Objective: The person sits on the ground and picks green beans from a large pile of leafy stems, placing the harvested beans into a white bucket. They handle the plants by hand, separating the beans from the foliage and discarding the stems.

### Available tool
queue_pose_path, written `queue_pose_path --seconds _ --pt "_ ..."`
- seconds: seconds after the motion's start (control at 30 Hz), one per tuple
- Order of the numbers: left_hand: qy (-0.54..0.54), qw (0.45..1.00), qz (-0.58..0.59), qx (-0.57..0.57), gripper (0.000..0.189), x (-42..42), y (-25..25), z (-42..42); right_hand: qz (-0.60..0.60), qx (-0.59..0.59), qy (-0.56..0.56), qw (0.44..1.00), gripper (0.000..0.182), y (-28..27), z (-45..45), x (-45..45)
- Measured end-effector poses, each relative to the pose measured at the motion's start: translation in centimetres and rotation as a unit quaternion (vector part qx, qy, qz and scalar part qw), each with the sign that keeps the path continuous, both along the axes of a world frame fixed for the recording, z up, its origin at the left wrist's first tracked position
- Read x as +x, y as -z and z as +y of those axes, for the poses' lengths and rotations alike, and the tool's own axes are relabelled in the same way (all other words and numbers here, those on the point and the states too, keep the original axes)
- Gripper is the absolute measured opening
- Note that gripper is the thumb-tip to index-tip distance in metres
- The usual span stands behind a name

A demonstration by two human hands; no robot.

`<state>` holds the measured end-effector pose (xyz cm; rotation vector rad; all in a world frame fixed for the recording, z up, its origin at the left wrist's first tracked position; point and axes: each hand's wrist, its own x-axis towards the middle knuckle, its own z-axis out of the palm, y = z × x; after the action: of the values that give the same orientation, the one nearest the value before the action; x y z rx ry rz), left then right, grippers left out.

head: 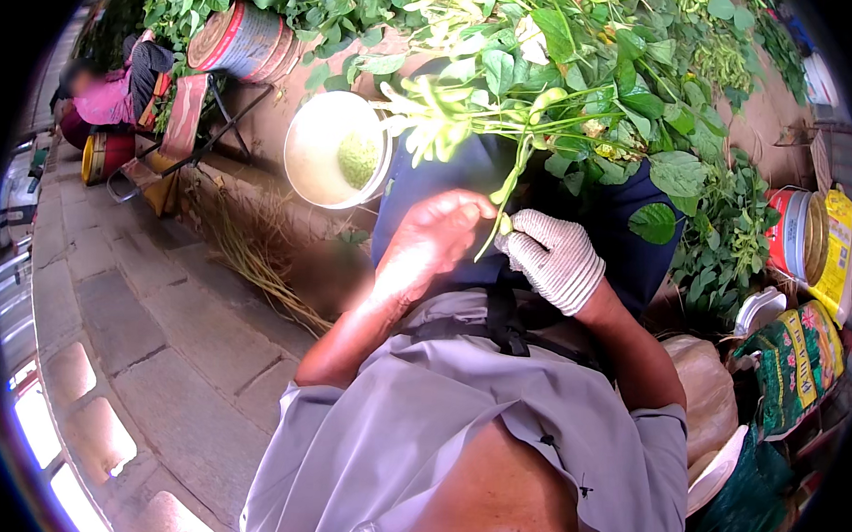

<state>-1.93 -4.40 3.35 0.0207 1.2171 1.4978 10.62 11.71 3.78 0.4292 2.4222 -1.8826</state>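
Note:
A leafy soybean plant [672, 172] with plump green pods [438, 122] lies across my lap, over dark blue trousers [411, 188]. One thin stem with pods [519, 164] hangs down between my hands. My right hand [556, 260], in a striped white knit glove, pinches the low end of this stem by a small pod [505, 223]. Bare and curled, my left hand [434, 234] has its fingertips at the stem's left side; whether they grip it cannot be told. Left of my knees, a white bucket [311, 139] holds a small heap of green beans [358, 161].
Piled soybean plants [336, 9] spread ahead. A folding chair [185, 120] and a metal drum [247, 42] stand at left, near a seated person [111, 100]. Dry stalks [271, 275] lie on the paving. At right are a red pail [786, 226] and a green printed sack [781, 370].

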Motion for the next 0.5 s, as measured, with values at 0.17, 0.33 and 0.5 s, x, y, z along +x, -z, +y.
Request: queue_pose_path --seconds 0.17,0.33,0.5 --pt "-0.009 0.998 0.006 0.054 0.024 1.5 -0.2 0.8 -0.139 -0.246 0.021 0.959 0.018 -0.5 0.3 -0.1" --pt "0.028 0.986 -0.093 0.139 0.017 0.6 1.7 0.6 -0.183 -0.352 0.011 0.918 0.024 -1.1 0.7 -0.7" --pt "0.022 0.99 -0.021 0.137 0.014 0.9 1.1 0.6 -0.148 -0.364 0.038 0.919 0.025 0.2 -0.3 0.0"
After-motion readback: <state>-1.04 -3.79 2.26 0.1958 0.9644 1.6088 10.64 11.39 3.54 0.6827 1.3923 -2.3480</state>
